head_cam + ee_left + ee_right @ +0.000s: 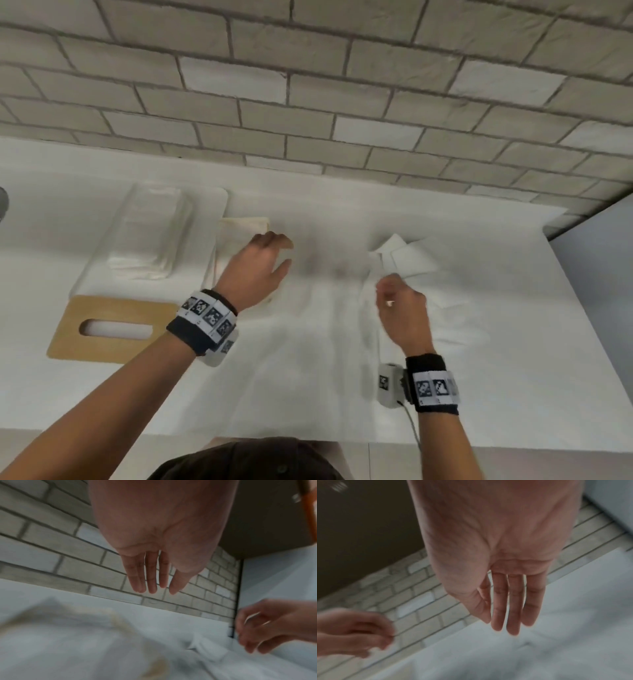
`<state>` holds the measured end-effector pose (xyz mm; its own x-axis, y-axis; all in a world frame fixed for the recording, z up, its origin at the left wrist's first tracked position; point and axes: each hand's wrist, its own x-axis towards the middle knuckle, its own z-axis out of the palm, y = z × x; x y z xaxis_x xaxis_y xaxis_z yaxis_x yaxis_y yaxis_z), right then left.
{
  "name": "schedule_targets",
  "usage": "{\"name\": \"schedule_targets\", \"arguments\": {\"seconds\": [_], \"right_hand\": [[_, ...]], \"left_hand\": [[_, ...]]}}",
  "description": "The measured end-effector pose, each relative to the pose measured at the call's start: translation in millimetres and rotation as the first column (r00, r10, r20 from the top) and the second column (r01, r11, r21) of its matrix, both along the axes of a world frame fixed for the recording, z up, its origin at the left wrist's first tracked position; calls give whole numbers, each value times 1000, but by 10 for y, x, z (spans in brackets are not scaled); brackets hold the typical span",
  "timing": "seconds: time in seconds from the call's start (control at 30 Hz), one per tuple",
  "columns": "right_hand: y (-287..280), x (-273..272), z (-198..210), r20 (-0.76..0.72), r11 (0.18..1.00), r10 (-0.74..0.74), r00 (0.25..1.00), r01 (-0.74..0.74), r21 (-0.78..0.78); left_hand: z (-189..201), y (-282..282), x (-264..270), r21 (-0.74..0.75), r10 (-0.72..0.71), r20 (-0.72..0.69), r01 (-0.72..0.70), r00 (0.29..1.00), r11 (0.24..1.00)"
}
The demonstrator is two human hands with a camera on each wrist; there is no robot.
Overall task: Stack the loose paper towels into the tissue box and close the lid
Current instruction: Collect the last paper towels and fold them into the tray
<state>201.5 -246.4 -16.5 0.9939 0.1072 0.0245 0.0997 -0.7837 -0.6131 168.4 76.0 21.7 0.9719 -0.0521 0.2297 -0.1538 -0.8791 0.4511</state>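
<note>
white paper all over the counter [308,377], and both your hands above it, holding nothing.

your left hand [260,270] hovers with straight fingers [150,577] over one cream-edged paper towel [245,228]; your right hand [402,308] has its fingers [515,601] loose and extended just short of one crumpled towel [407,257] (the blur hides any contact). one open tissue box [150,236] with a white stack inside sits far left, and its one wooden lid [113,329], slot up, lies flat on the counter just in front of it. one brick wall [308,85] behind.
</note>
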Motion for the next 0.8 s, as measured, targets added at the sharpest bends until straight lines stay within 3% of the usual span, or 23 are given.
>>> {"name": "schedule_targets", "arguments": {"seconds": [0.1,0.17,0.23,0.33,0.4,0.53,0.6,0.67,0.73,0.8], "right_hand": [[-828,268,-147,34,951,-303,952,305,-48],[-1237,473,-235,-72,895,-446,892,442,-68],[-1524,632,-352,-227,877,-480,847,454,-160],[-1792,768,-518,-358,894,-436,826,349,-283],[-1902,813,-539,-395,921,-388,833,332,-205],[-1977,770,-372,-199,974,-223,954,227,-3],[-1957,695,-216,-119,987,-161,980,163,9],[-1929,586,58,-128,985,-55,990,74,156],[-1854,448,460,-171,894,108,979,-21,447],[-1802,312,847,-164,767,225,961,-70,638]], "left_hand": [[-47,-636,41,-91,-82,-74,75,994,993],[-177,-1023,137,-108,-105,-196,85,975,991],[-336,-1391,216,-100,-110,-313,83,943,992],[-510,-1821,268,-114,-124,-383,86,915,990],[-568,-2020,262,-151,-117,-380,63,918,987],[-678,-2201,296,-330,-127,-369,-1,921,944],[-721,-2262,360,-402,-140,-369,-22,919,916],[-697,-2358,412,-461,-128,-372,-63,919,885],[-584,-2432,458,-568,-117,-393,-140,912,811],[-401,-2497,502,-696,-187,-427,-189,884,693]]}}
